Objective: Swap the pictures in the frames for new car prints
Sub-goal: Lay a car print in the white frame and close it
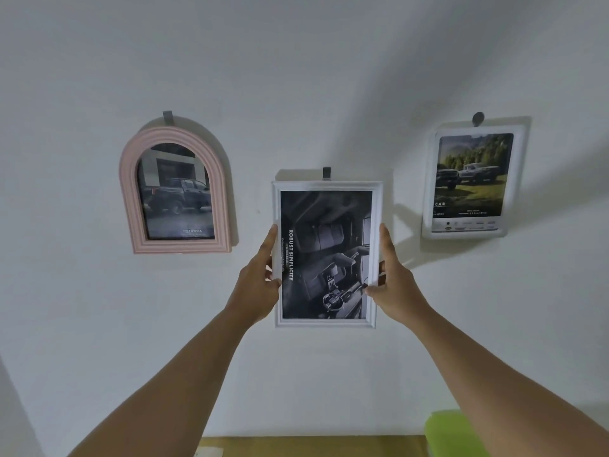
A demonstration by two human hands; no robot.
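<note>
A white rectangular frame (327, 185) hangs in the middle of the wall under a small grey hook (326, 173). It holds a dark black-and-white print of a car interior (326, 252) with text turned sideways. My left hand (260, 278) grips the frame's left edge, thumb on the front. My right hand (390, 278) grips the right edge the same way. A pink arched frame (127, 189) with a dark pickup print hangs at the left. A white rounded frame (428, 179) with a print of two trucks in a meadow hangs at the right.
A wooden surface (313, 445) shows at the bottom edge below the frames. A bright green object (451, 433) sits at the bottom right. The wall (296, 77) is plain white.
</note>
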